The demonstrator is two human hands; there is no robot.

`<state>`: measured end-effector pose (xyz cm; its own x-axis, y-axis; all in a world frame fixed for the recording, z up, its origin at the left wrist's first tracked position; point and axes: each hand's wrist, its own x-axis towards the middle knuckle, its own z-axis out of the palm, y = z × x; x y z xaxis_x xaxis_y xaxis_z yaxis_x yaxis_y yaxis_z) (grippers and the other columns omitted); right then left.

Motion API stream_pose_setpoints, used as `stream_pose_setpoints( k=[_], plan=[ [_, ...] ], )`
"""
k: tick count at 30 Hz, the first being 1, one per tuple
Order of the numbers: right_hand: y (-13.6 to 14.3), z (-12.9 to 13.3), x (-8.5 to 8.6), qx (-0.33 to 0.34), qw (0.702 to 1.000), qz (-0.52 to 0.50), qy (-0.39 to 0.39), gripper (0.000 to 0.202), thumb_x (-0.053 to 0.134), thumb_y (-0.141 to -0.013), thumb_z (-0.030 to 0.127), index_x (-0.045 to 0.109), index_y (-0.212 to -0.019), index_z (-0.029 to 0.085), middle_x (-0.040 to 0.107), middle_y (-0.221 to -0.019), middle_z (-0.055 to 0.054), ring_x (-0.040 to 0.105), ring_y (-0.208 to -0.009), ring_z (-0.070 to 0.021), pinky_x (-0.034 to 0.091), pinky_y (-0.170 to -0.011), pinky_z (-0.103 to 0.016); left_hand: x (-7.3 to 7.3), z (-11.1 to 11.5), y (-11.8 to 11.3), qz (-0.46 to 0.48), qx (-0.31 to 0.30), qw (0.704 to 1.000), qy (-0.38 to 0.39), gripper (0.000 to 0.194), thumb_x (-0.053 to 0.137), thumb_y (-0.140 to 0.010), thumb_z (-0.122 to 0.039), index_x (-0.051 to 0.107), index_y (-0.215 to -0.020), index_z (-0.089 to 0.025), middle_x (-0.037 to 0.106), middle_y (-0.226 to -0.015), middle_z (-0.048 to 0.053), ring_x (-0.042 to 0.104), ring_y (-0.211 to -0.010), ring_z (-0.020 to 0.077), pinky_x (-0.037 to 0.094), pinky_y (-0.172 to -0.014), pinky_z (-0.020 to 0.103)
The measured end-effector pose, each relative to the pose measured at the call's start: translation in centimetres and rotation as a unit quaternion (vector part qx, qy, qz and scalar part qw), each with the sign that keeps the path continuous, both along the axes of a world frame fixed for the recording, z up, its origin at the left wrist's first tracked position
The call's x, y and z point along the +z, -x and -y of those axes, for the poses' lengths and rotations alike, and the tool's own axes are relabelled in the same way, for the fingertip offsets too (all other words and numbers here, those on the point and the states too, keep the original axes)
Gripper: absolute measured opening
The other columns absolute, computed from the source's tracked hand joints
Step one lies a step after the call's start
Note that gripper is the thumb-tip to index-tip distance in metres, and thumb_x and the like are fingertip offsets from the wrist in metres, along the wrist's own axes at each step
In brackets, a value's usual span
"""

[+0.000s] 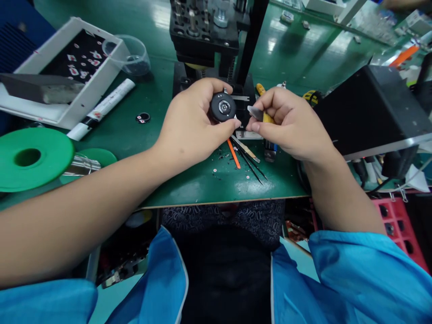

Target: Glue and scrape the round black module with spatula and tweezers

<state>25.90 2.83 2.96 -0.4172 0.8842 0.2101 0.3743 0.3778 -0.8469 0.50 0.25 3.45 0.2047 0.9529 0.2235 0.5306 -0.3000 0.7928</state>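
My left hand [197, 119] grips a round black device [223, 107] by its edge, with a metallic ring at its centre facing up. Just to the right, my right hand [285, 119] is closed on a small knife with a yellow handle [268, 118]. Its blade [255, 113] points left toward the device, with a gap between them. Below the hands lie black tweezers [251, 167], an orange stick [233, 154] and small scraps on the green table [189, 189].
Behind the hands stands a black press fixture [205, 40]. To the left are a white tray [111, 76], a clear cup [137, 58], a marker [111, 101], a black disc [143, 118] and a green spool [50, 157]. A black box [374, 112] stands at right.
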Motion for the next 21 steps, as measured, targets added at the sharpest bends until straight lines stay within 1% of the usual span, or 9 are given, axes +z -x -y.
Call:
stream_pose_setpoints(
  k=[2,3,5,7,9,11,15,18,21],
  plan=[
    [-0.1,-0.1,0.0,0.002,1.0,-0.009,0.013,0.056,0.099,-0.097,0.076,0.073,-0.11,0.028,0.071,-0.094,0.0,0.064,-0.078,-0.0181,0.055,-0.067,-0.033,-0.2,0.1,0.1,-0.006,-0.019,1.0,-0.003,0.058,0.082,-0.102,-0.031,0.07,-0.155,-0.014,0.081,-0.158,0.007,0.077,-0.14,0.0308,0.062,-0.132,0.052],
    [-0.1,-0.2,0.0,0.004,1.0,-0.008,0.023,0.059,0.099,-0.096,0.079,0.074,-0.111,0.028,0.071,-0.093,0.0,0.064,-0.078,-0.0181,0.054,-0.067,-0.032,-0.3,0.2,0.1,-0.012,-0.027,1.0,0.001,0.057,0.08,-0.104,-0.031,0.068,-0.158,-0.015,0.08,-0.161,0.007,0.076,-0.142,0.0307,0.063,-0.13,0.052],
    [-0.2,-0.1,0.2,0.004,0.999,0.004,0.033,0.061,0.094,-0.098,0.084,0.076,-0.111,0.028,0.071,-0.092,0.0,0.065,-0.078,-0.0192,0.054,-0.068,-0.033,-0.3,0.3,0.1,-0.02,-0.037,0.999,0.018,0.057,0.077,-0.106,-0.03,0.065,-0.161,-0.019,0.079,-0.163,0.006,0.077,-0.143,0.031,0.067,-0.124,0.052],
    [-0.1,0.1,0.3,0.003,0.999,0.018,0.033,0.058,0.09,-0.102,0.083,0.077,-0.11,0.028,0.073,-0.094,-0.001,0.068,-0.082,-0.0206,0.056,-0.071,-0.034,-0.2,0.4,0.0,-0.004,-0.046,0.998,0.041,0.062,0.079,-0.104,-0.03,0.064,-0.163,-0.021,0.079,-0.162,0.007,0.08,-0.137,0.0313,0.07,-0.117,0.052],
    [0.0,0.4,0.3,0.0,0.999,0.029,0.015,0.05,0.089,-0.105,0.076,0.077,-0.108,0.028,0.075,-0.096,-0.002,0.068,-0.085,-0.0212,0.056,-0.074,-0.035,-0.2,0.4,-0.2,0.025,-0.06,0.996,0.062,0.069,0.083,-0.098,-0.029,0.063,-0.165,-0.021,0.078,-0.163,0.009,0.083,-0.13,0.0312,0.073,-0.112,0.052],
    [0.3,0.7,0.2,-0.003,0.999,0.04,-0.009,0.039,0.089,-0.107,0.065,0.076,-0.106,0.028,0.074,-0.096,-0.001,0.068,-0.086,-0.0215,0.055,-0.076,-0.036,-0.4,0.4,-0.4,0.051,-0.073,0.993,0.078,0.074,0.084,-0.094,-0.026,0.064,-0.164,-0.022,0.079,-0.163,0.01,0.085,-0.126,0.0304,0.075,-0.108,0.05],
    [0.5,1.1,0.2,-0.013,0.997,0.054,-0.048,0.02,0.084,-0.109,0.046,0.075,-0.106,0.028,0.076,-0.098,-0.001,0.068,-0.088,-0.0222,0.057,-0.085,-0.041,-1.1,0.4,-0.8,0.071,-0.085,0.99,0.087,0.073,0.079,-0.093,-0.022,0.064,-0.164,-0.031,0.083,-0.153,0.008,0.089,-0.117,0.0284,0.077,-0.099,0.046],
    [0.5,1.1,0.5,-0.016,0.995,0.066,-0.075,0.012,0.08,-0.108,0.037,0.076,-0.104,0.027,0.08,-0.101,-0.001,0.071,-0.09,-0.0231,0.057,-0.088,-0.042,-1.4,0.4,-0.7,0.06,-0.084,0.992,0.074,0.073,0.079,-0.095,-0.022,0.063,-0.165,-0.031,0.083,-0.152,0.009,0.09,-0.113,0.0287,0.078,-0.097,0.047],
    [0.5,1.1,0.8,-0.009,0.994,0.07,-0.078,0.007,0.078,-0.107,0.033,0.077,-0.102,0.027,0.082,-0.102,-0.002,0.072,-0.091,-0.0233,0.056,-0.086,-0.041,-1.3,0.4,-0.7,0.059,-0.08,0.993,0.069,0.073,0.078,-0.094,-0.019,0.063,-0.165,-0.031,0.083,-0.155,0.009,0.09,-0.117,0.0291,0.078,-0.099,0.046]
  ],
)
